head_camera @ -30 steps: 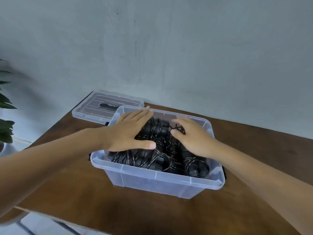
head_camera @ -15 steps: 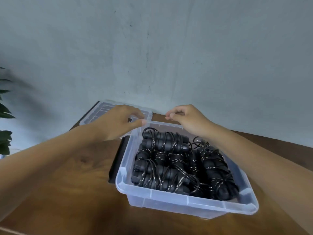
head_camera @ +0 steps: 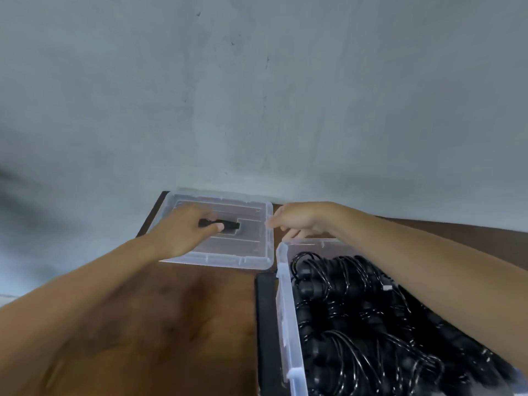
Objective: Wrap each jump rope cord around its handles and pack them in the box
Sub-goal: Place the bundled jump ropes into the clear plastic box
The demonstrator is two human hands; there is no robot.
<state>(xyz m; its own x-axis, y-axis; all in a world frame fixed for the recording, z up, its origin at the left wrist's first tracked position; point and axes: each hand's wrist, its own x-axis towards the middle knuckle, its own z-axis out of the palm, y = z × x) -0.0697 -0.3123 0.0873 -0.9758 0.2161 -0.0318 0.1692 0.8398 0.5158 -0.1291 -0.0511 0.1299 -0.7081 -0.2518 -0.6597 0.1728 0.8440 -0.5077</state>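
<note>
Just below the right hand, the clear plastic box sits on the bench, packed w/ black jump ropes: thick black handles lying side by side, thin black cords w/ pale flecks looped round them. Box walls are milky-transparent, rim rounded. A flat black thing lies under/beside the box's left wall; can't tell what it is.

Under the left hand lies the clear lid, flat on the bench, just left of the box's far corner, w/ a black latch/handle at its centre. Left hand rests on the lid, fingers curled at the black handle; whether it really grips it, can't tell (blur). Right hand hovers at the lid's right edge, fingers loosely curled, holding nothing.

Bench is dark brown wood, grain visible. Behind both hands: a plain grey-green wall w/ small scuffs. No readable writing or labels.
</note>
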